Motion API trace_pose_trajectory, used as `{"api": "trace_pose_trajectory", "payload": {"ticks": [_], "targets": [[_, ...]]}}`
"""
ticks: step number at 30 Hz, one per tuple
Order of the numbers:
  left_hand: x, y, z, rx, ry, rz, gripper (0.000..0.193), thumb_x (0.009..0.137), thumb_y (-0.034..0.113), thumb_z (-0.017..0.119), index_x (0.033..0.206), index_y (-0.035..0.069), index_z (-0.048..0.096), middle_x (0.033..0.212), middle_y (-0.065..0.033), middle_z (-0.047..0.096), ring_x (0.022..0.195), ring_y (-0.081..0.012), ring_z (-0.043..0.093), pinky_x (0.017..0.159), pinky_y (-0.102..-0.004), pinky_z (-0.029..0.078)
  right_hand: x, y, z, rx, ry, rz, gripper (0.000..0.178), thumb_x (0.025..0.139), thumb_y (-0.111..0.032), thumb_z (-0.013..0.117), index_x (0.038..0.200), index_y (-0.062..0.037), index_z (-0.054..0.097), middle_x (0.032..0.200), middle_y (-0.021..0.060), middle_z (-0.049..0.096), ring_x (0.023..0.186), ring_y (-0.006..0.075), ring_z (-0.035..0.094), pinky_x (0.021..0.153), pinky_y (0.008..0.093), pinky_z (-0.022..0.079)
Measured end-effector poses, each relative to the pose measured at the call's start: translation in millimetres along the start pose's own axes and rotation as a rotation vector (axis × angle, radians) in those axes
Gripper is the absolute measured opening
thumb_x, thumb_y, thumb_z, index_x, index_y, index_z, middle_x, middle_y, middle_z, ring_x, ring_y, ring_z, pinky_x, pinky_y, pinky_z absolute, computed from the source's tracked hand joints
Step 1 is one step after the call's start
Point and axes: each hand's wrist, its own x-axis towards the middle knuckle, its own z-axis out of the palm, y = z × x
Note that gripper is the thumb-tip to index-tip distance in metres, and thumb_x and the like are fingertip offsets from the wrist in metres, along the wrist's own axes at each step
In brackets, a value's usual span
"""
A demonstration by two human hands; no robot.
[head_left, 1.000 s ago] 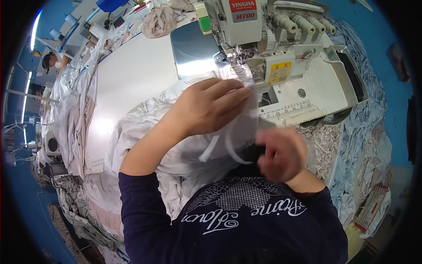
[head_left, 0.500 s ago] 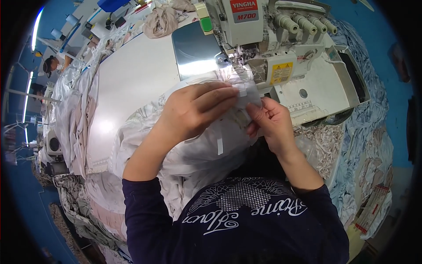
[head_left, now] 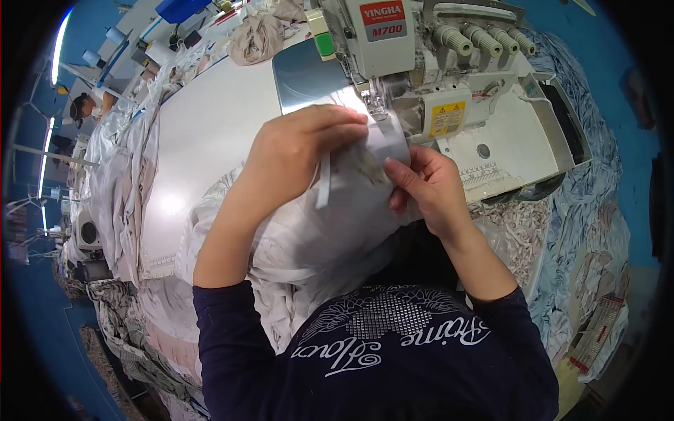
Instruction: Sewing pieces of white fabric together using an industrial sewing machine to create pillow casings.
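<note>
A white sheer fabric (head_left: 330,235) bunches over the table edge and runs up beneath the presser foot (head_left: 377,112) of a grey-white overlock sewing machine (head_left: 382,52). My left hand (head_left: 298,151) lies over the fabric just left of the foot, its fingers stretched out side by side and its thumb hidden. Below its palm hangs a narrow white strip (head_left: 324,184). To the right, my right hand (head_left: 428,186) pinches the fabric's edge between thumb and curled fingers, in front of the machine's bed.
The white table (head_left: 189,140) spreads left of the machine. Crumpled beige cloth (head_left: 256,38) sits at the back, and draped garments (head_left: 123,182) hang along the left edge. Bluish garments (head_left: 562,175) pile up on the right. Another person (head_left: 84,105) is far left.
My left hand has drawn back left and slightly up, baring more fabric before the presser foot. The white strip has shifted left. My right hand keeps its pinch, shifted slightly left.
</note>
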Motion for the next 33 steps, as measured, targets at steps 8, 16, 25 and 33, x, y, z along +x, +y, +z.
{"api": "trace_pose_trajectory", "payload": {"ticks": [8,16,25,33], "targets": [[-11,13,-21,0.385,0.152,-0.285,0.036,0.074,0.016,0.067,0.108,0.006,0.061,0.111,-0.0102,0.059,0.087,-0.0291,0.06,0.076,-0.0343,0.049,2,1,-3,0.023,-0.02,0.016,0.019,0.086,-0.019,0.064,0.082,-0.0012,0.059,0.064,0.0013,0.057,0.048,0.0078,0.054,0.045,0.0202,0.044],[-198,88,-2,0.414,0.0,-1.076,0.042,0.067,0.011,0.075,0.103,0.006,0.055,0.103,-0.0074,0.059,0.065,-0.0189,0.059,0.056,-0.0298,0.047,1,-4,2,-0.026,-0.036,-0.004,0.019,0.088,-0.02,0.062,0.085,-0.0013,0.06,0.064,0.0004,0.058,0.05,0.0056,0.054,0.047,0.0197,0.044],[-203,64,18,-0.415,1.164,-0.783,0.023,0.092,0.008,0.052,0.11,0.0,0.041,0.098,-0.0092,0.056,0.089,-0.0189,0.057,0.079,-0.0316,0.049,3,1,-1,-0.001,-0.015,-0.03,0.019,0.087,-0.02,0.062,0.08,-0.0029,0.059,0.061,0.0012,0.057,0.048,0.0071,0.054,0.045,0.0204,0.044],[-130,39,-28,-0.532,1.21,-0.411,0.023,0.093,0.01,0.05,0.113,0.008,0.039,0.111,-0.0116,0.052,0.105,-0.0234,0.053,0.093,-0.0386,0.044,1,-2,-1,-0.011,-0.015,-0.042,0.024,0.087,-0.021,0.062,0.073,-0.0035,0.054,0.06,0.0009,0.055,0.048,0.0073,0.054,0.046,0.0213,0.044]]}}
